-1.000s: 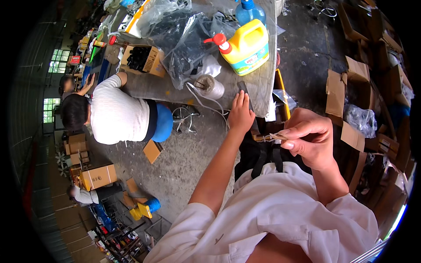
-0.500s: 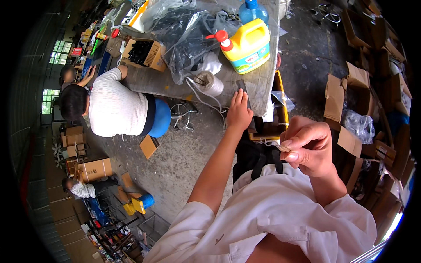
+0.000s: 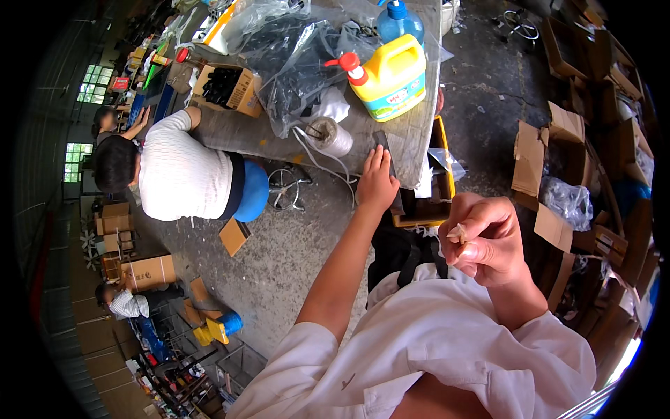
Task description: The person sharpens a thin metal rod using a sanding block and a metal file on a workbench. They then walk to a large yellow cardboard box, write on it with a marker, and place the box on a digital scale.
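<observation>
My left hand [image 3: 377,183] lies with its fingers stretched out flat over a dark flat bar [image 3: 380,140] at the near edge of the worktable. In front of my shirt, my right hand [image 3: 488,241] pinches a small pale scrap [image 3: 457,234] between thumb and fingertips. What the scrap is made of is too small to make out. Left of my left hand, a spool of white string [image 3: 335,142] stands on the table, with loose white strands hanging over the edge. Beyond it is a yellow pump jug [image 3: 396,77] with a red pump head.
The grey table [image 3: 237,133] carries clear plastic sheeting [image 3: 296,63], a carton of black pieces [image 3: 244,91] and a blue bottle [image 3: 401,22]. Below its corner is a yellow-edged crate [image 3: 442,178]. A person in white [image 3: 185,167] sits at left. Open cartons [image 3: 534,157] are at right.
My right hand has turned slightly, so the pinched scrap now points up and the thin strand beside it no longer shows clearly. My left hand stays on the bar. The view has shifted slightly.
</observation>
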Demonstrator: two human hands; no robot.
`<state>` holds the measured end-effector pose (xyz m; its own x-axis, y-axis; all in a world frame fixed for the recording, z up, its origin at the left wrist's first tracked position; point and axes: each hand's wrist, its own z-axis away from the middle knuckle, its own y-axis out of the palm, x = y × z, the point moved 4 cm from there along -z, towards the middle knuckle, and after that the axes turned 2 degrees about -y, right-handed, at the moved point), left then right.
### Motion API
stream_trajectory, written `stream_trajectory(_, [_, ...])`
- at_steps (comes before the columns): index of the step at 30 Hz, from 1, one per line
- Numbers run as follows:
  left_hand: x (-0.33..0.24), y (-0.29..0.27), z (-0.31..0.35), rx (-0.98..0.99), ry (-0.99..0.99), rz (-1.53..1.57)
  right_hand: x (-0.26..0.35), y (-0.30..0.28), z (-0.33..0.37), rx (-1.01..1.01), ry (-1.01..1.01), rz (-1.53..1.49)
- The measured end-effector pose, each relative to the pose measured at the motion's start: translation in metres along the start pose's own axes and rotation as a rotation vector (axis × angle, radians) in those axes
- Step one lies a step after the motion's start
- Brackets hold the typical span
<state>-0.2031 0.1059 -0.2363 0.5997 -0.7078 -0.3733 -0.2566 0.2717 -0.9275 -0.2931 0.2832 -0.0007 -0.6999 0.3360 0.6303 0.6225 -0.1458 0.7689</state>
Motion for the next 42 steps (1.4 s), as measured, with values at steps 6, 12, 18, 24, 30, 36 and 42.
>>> stream_trajectory(6, [-0.001,-0.005,0.002,-0.042,0.033,-0.021,-0.007,0.003,-0.008,0.014,0.012,-0.026])
stream_trajectory(12, [-0.003,-0.004,0.003,-0.099,0.011,0.046,-0.04,-0.054,-0.052,-0.223,-0.123,0.883])
stream_trajectory(18, [0.006,-0.007,0.007,-0.125,0.078,0.14,-0.107,-0.125,-0.095,-0.332,-0.173,1.441])
stream_trajectory(24, [0.01,-0.009,0.006,-0.086,0.047,0.191,-0.156,-0.152,-0.119,-0.301,-0.17,1.765])
stream_trajectory(30, [0.012,-0.012,0.005,-0.093,0.036,0.248,-0.183,-0.162,-0.104,-0.214,-0.151,1.963])
stream_trajectory(36, [0.012,-0.011,0.003,-0.108,0.039,0.251,-0.182,-0.166,-0.126,-0.212,-0.194,2.049])
stream_trajectory(42, [0.014,-0.012,0.004,-0.083,0.029,0.28,-0.184,-0.164,-0.1,-0.181,-0.188,1.987])
